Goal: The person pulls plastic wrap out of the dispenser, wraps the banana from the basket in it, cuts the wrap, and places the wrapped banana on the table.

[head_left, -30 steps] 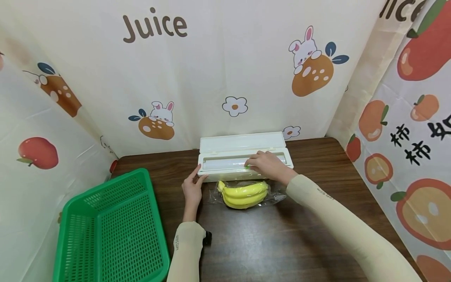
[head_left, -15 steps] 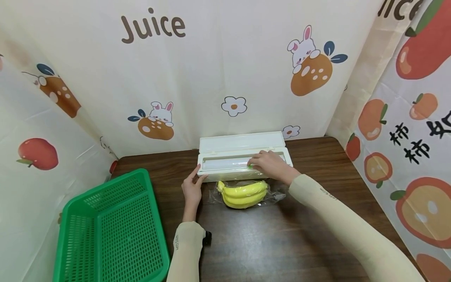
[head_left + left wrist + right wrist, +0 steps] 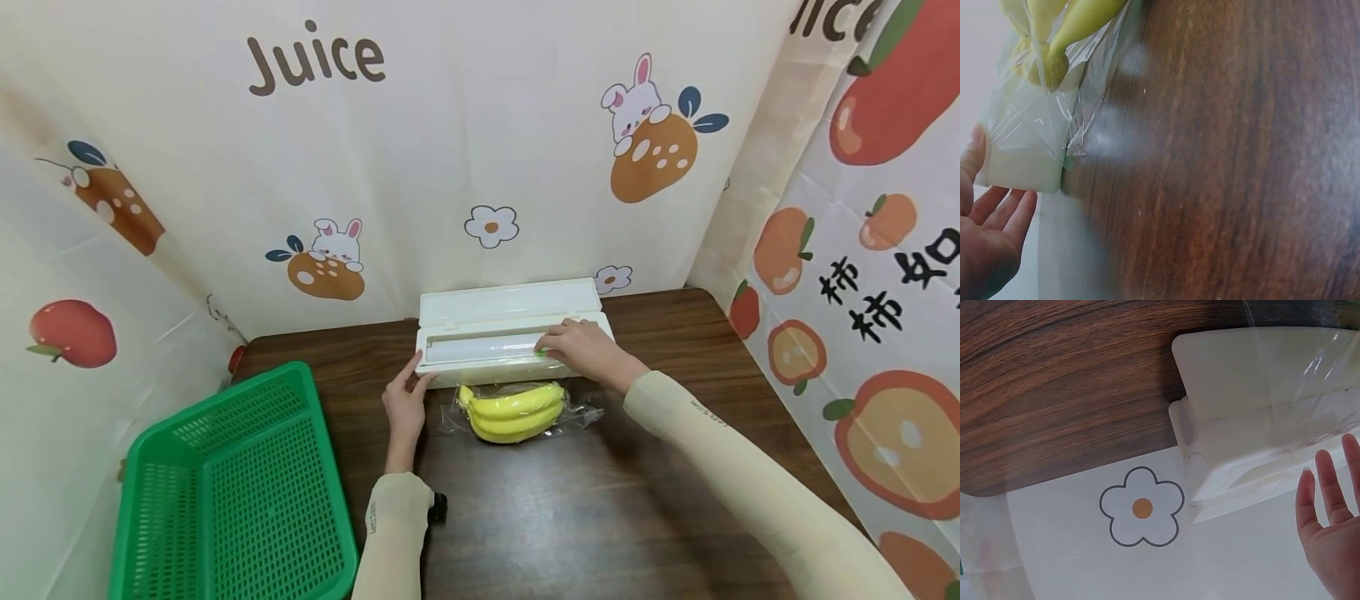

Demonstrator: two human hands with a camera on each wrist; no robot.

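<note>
A white cling film dispenser box [image 3: 517, 372] stands at the back of the table with its lid [image 3: 510, 305] raised and a film roll [image 3: 483, 347] inside. My left hand [image 3: 405, 408] holds the box's left end, thumb and fingers on either side of its corner in the left wrist view. With fingertips bent, my right hand [image 3: 588, 350] grips a small green slider [image 3: 539, 353] on the box's front edge, right of the middle. Clear film lies over a bunch of bananas [image 3: 513, 414] just before the box. In the right wrist view, three fingers [image 3: 1329, 478] reach over the box; its thumb is out of view.
A green plastic basket [image 3: 341, 492] stands at the left of the wooden table [image 3: 540, 508]. Printed fabric walls [image 3: 420, 150] rise behind and on both sides. The raised lid is close to the back wall.
My right hand and the green slider have moved a little to the right along the box's front edge. My left hand stays at the box's left end. The view has shifted slightly.
</note>
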